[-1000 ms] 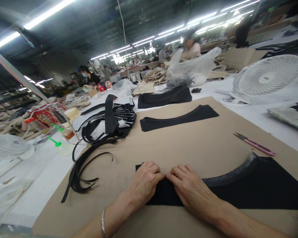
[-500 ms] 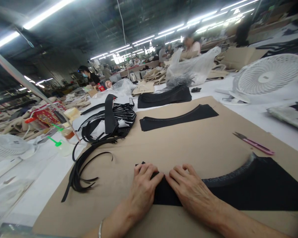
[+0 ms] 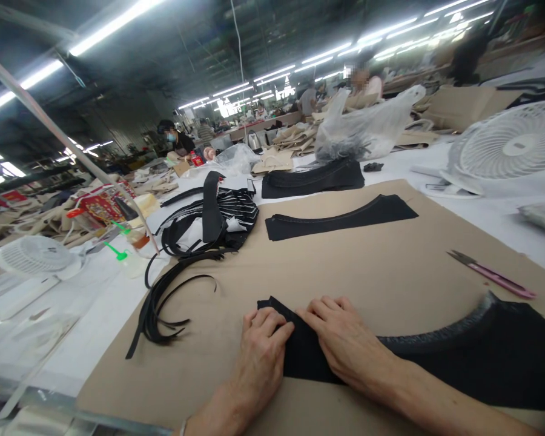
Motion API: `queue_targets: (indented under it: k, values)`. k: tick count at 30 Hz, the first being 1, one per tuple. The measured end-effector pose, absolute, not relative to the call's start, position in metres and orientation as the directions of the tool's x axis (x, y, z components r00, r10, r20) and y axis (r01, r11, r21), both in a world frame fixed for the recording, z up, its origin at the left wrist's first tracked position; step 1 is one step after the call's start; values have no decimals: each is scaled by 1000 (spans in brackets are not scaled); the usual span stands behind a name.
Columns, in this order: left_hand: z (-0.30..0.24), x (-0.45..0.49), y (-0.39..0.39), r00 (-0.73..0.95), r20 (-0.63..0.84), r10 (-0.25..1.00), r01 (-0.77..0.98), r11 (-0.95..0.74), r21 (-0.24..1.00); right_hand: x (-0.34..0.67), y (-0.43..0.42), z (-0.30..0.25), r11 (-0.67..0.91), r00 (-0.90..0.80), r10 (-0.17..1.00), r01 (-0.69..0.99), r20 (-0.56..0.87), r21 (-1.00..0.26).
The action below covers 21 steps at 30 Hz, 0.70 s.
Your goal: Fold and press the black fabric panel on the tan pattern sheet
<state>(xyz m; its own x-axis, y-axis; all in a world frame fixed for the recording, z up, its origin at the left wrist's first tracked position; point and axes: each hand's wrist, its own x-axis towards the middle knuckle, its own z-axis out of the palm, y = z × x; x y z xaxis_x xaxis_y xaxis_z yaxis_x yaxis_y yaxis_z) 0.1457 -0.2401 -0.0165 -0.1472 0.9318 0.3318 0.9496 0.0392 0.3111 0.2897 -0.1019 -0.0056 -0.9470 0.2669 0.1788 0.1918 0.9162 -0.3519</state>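
Note:
A long black fabric piece lies in front of me, its far edge curved and lined with a shiny dark band. My left hand is closed at the piece's left end, fingers curled and thumb pressed on the far edge; a small corner pokes out beyond the fingers. Just to its right, my right hand is closed along the same edge, fingertips bent down on it. Both hands touch the fabric, a small gap between them. What lies under the fingertips is hidden.
Brown board covers the table. Pink-handled snips lie on the right. Beyond are another black piece, a black stack and a white fan. Black strips and a green-tipped bottle are at left.
The view has shifted, so the scene sits further right. My left hand has drawn slightly back from the piece's corner, showing more of it. The gap between my hands has widened a little.

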Motion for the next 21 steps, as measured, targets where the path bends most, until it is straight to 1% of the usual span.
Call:
queue_targets:
  k: [4, 9, 13, 15, 17, 18, 21]
  values:
    - [-17, 145, -241, -148, 343, 928, 956, 45, 292, 288, -103, -6, 937, -952, 235, 168, 194, -307]
    - [-19, 142, -241, -153, 307, 940, 953, 58, 296, 287, -105, -11, 971, -960, 188, 150, 208, -187]
    - [-18, 142, -241, -152, 298, 943, 954, 60, 295, 287, -108, -26, 991, -949, 129, 114, 286, -67]
    - [-18, 143, -242, -153, 303, 940, 956, 63, 287, 288, -110, -32, 995, -940, 97, 89, 326, -40]
    - [-18, 144, -243, -154, 310, 938, 959, 66, 277, 289, -110, -32, 996, -941, 88, 75, 327, -53]
    - [-19, 144, -243, -153, 314, 937, 961, 67, 269, 289, -109, -28, 994, -948, 99, 79, 303, -78]
    - [-20, 144, -244, -145, 323, 935, 969, 69, 236, 288, -104, -11, 970, -974, 161, 126, 162, -208]
